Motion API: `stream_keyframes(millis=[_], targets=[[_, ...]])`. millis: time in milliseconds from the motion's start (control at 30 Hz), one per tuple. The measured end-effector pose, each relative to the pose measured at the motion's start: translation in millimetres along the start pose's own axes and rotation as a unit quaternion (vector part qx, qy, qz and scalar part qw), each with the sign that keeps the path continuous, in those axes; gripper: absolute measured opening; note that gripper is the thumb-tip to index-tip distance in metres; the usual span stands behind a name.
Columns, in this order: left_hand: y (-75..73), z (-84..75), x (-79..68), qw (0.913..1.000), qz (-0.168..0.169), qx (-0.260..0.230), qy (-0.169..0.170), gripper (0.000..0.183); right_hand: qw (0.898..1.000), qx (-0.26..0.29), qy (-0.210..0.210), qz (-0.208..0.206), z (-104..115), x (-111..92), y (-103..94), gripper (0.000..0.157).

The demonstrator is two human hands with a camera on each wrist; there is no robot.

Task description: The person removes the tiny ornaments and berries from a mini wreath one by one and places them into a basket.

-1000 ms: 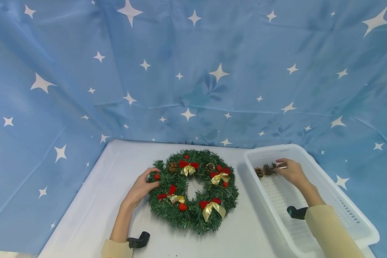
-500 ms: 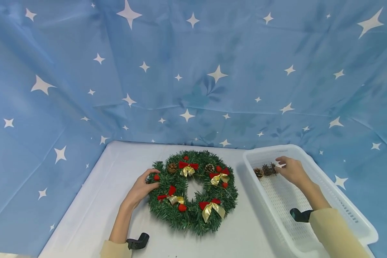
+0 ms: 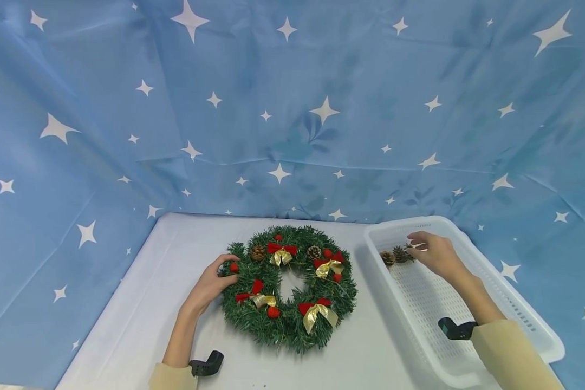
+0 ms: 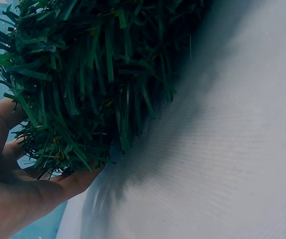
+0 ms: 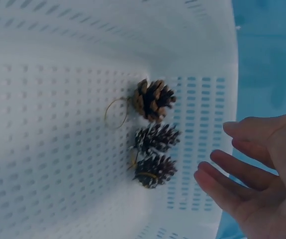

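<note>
In the head view a green tinsel wreath (image 3: pixel 297 338) lies flat on the table, dressed with red-and-gold bows (image 3: pixel 319 315), red berries and two pine cones. My left hand (image 3: pixel 213 281) grips its left edge; the left wrist view shows thumb and fingers around the tinsel (image 4: pixel 98 64). My right hand (image 3: pixel 436 255) hovers in the far end of a white plastic basket (image 3: pixel 401 297), fingers loosely bent and holding nothing. Close to those fingers sit a brown pine cone (image 5: pixel 153 99) with a gold loop and two darker, white-tipped pine cones, one in the middle (image 5: pixel 155 138), one beyond it (image 5: pixel 155 171).
The basket stands along the right side of the white-covered table (image 3: pixel 175 241), its perforated floor (image 5: pixel 48 124) stretching toward me. A blue curtain with white stars (image 3: pixel 292 135) hangs close behind and at both sides. Black wrist cameras are strapped to both forearms.
My right hand has shifted slightly left over the pine cones, now covering part of the rightmost one. The left hand stays on the wreath. The head view has turned a little.
</note>
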State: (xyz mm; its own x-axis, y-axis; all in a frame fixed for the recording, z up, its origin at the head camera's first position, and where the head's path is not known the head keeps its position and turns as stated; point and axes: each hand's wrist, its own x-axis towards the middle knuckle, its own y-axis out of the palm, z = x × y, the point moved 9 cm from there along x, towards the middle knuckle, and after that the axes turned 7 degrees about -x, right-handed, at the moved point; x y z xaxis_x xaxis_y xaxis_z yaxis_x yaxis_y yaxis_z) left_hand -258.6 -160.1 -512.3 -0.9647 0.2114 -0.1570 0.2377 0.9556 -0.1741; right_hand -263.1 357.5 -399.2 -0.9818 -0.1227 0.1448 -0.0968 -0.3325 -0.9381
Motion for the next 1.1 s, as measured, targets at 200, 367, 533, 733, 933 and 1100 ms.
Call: stream_keyframes(millis=[200, 367, 533, 733, 933, 1100], targets=[[-0.1, 0.9, -1.4, 1.0, 0.002, -0.001, -0.005, 0.049, 0.999, 0.036, 0.001, 0.005, 15, -1, -4.6, 0.035], [0.1, 0.5, -1.5, 1.0, 0.002, 0.002, -0.002, 0.048, 0.998, 0.057, -0.004, 0.01, 31, 0, -10.6, 0.035], [-0.3, -0.9, -1.2, 1.0, -0.001, 0.005, 0.0, 0.048, 0.997, 0.075, -0.006, 0.012, 45, 0, -13.6, 0.035], [-0.4, -1.5, -1.7, 1.0, 0.0, 0.004, 0.0, 0.048, 0.996, 0.084, -0.012, 0.009, 62, 1, -14.9, 0.037], [-0.4, -2.8, -1.3, 1.0, 0.001, 0.005, 0.004, 0.048, 0.993, 0.118, -0.029, 0.01, 82, 4, -15.0, 0.035], [-0.6, -2.1, 0.1, 0.9999, 0.001, 0.009, 0.004, 0.049, 0.989, 0.141, -0.037, 0.014, 94, 7, -8.8, 0.034]])
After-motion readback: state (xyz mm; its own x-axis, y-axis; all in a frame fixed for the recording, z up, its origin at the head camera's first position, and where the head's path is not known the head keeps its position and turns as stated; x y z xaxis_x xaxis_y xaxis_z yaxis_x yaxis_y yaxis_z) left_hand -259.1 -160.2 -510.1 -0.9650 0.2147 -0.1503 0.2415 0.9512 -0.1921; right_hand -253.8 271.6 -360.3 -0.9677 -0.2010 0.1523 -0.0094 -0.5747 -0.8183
